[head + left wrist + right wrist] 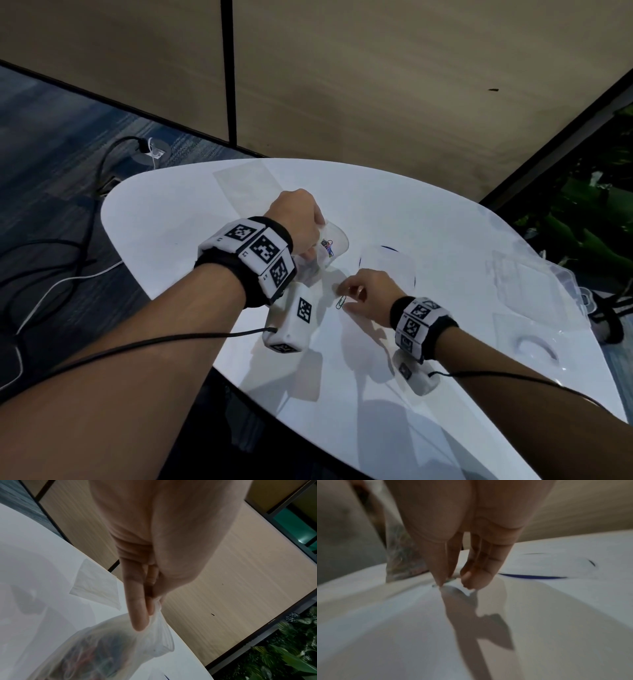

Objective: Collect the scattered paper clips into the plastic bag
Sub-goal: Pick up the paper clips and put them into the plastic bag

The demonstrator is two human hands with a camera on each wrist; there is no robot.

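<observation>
My left hand (306, 240) pinches the rim of a clear plastic bag (330, 245) and holds it up over the white table (428, 219). In the left wrist view the left hand (151, 609) grips the gathered top of the bag (106, 647), and several coloured paper clips (85, 655) lie inside. A green paper clip (340, 302) lies on the table just right of the bag. My right hand (343, 297) reaches down onto it. In the blurred right wrist view the right hand (452, 581) has thumb and forefinger tips closed on the green paper clip (449, 580).
A second clear bag (239, 181) lies flat near the table's far edge. A clear sheet with a blue curved line (388, 263) lies behind my right hand. Clear plastic trays (534, 291) fill the table's right side. Cables (68, 284) run over the floor at left.
</observation>
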